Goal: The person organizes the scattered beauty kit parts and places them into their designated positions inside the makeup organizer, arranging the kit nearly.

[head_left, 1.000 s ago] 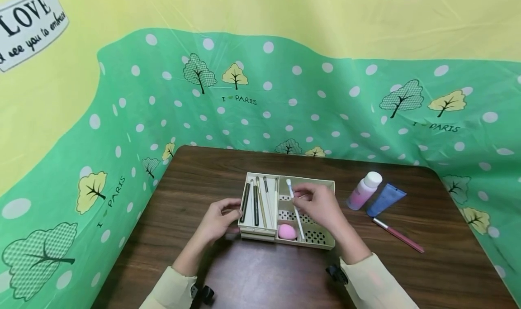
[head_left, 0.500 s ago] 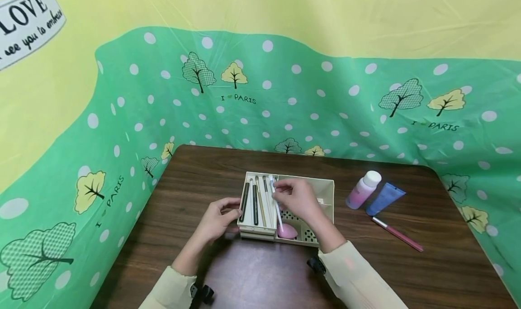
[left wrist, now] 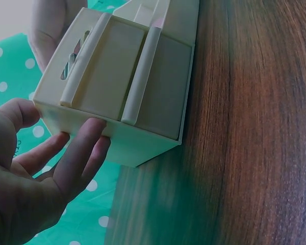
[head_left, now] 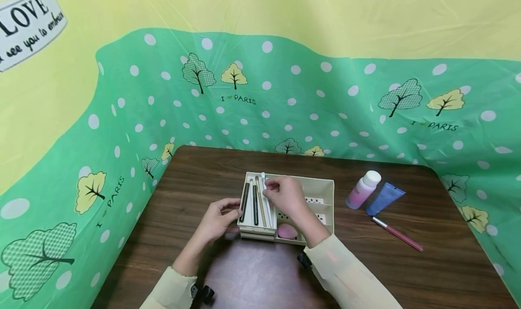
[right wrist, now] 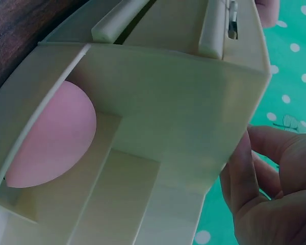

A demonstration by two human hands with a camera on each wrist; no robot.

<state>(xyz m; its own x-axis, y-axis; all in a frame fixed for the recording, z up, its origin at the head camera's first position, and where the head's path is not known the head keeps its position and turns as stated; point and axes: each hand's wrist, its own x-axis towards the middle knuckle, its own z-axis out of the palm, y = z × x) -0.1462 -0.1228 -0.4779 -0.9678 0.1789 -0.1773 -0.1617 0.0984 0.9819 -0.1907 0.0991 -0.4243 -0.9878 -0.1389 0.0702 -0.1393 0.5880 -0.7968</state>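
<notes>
My right hand (head_left: 286, 198) pinches a slim white stick with a pale tip, like a makeup brush (head_left: 263, 178), over the brush compartment of a cream organizer box (head_left: 329, 196). Several makeup brushes (head_left: 255, 205) lie side by side there. In the right wrist view the fingertips of the right hand (right wrist: 268, 176) are partly hidden behind the box wall, and so is the stick. My left hand (head_left: 217, 221) rests against the box's left side. In the left wrist view, its thumb touches the upper edge and its fingertips (left wrist: 94, 125) the side wall.
A pink makeup sponge (head_left: 287, 231) sits in the box's front section, beside the brush compartment. To the right on the dark wooden table (head_left: 187, 178) stands a pink-and-white bottle (head_left: 363, 191), near a blue tube (head_left: 384, 199) and a red pen-like stick with a white end (head_left: 399, 235).
My right hand has carried the white stick leftward, from over the box's right sections to over the brush compartment. The left hand has stayed at the box's side.
</notes>
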